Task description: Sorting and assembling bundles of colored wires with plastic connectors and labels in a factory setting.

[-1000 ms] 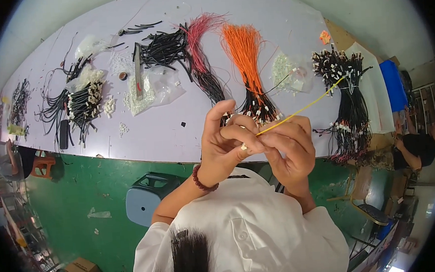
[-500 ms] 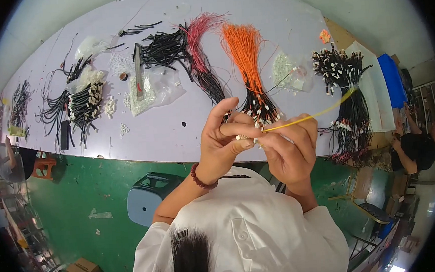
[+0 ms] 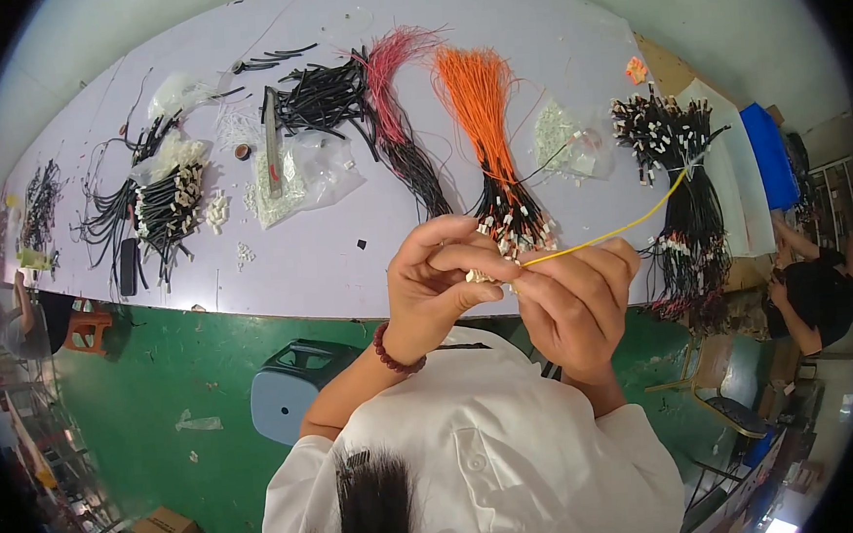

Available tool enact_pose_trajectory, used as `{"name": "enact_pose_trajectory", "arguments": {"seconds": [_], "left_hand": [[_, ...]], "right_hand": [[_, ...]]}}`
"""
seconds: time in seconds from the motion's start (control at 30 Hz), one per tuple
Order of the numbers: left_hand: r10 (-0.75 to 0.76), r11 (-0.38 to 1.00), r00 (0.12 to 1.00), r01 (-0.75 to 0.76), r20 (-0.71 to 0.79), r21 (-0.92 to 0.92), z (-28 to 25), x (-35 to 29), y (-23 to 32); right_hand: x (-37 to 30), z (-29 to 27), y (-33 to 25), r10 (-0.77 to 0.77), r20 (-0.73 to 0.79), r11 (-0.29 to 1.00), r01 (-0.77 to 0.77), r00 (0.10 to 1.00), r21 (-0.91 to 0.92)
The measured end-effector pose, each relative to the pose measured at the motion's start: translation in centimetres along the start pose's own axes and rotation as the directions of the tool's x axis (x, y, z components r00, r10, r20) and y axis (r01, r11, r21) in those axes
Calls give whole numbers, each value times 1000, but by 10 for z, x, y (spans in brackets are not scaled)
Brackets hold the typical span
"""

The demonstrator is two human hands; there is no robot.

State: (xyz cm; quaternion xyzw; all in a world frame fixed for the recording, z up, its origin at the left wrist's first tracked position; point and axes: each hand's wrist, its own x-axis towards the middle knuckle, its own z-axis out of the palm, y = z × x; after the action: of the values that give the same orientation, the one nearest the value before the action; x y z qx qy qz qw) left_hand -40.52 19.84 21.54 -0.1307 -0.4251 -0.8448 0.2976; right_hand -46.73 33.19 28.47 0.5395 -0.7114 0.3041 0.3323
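The left hand and the right hand met above the near edge of the white table. Both had the fingers closed in a pinch on one end of a yellow wire, at a small white connector. The wire's long axis ran from the fingers up and to the right, toward the black wire bundle.
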Motion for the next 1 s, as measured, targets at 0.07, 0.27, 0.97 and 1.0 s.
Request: {"name": "enact_pose_trajectory", "arguments": {"seconds": [0.07, 0.27, 0.97, 1.0], "left_hand": [[-20, 999, 998, 22, -66, 33, 1, 0, 0], [-20, 999, 996, 22, -84, 31, 1, 1, 4], [37, 994, 998, -41, -47, -105, -8, 4, -1], [27, 995, 998, -32, -57, -97, -8, 3, -1]], "right_hand": [[1, -2, -1, -1, 4, 1000, 1, 1000, 2], [-1, -1, -2, -16, -3, 999, 16, 1000, -28], [0, 14, 7, 186, 43, 934, -191, 982, 301], [-1, 14, 6, 203, 58, 930, -211, 977, 302]]}}
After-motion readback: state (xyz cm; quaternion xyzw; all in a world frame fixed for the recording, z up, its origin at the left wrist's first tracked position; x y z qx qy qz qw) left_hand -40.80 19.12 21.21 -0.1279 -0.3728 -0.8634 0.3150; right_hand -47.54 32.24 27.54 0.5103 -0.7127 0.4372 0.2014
